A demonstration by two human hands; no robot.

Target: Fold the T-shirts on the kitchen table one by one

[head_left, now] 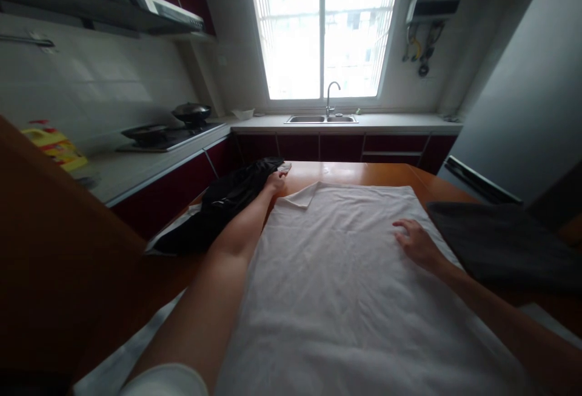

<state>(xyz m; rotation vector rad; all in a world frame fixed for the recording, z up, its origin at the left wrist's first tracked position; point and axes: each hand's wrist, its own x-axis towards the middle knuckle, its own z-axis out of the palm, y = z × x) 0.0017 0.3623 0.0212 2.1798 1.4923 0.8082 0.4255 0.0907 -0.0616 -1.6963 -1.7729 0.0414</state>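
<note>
A white cloth garment (336,262), probably a shirt, lies spread over the wooden table, with a small flap folded over at its far left corner. My left hand (275,182) reaches forward to the far end of a heap of black clothing (236,193). Its fingers are curled in by the edge of the heap, beside a small pale piece of cloth (284,168); what they grip is hidden. Over the right side of the white garment, my right hand (416,243) has its fingers apart and holds nothing.
Dark grey folded cloth (504,241) lies on the table (350,171) at right, near the fridge (518,99). Beyond stand a counter with a double sink (307,119) and, at left, a stove with pans (191,112). A yellow bottle (54,147) is at far left.
</note>
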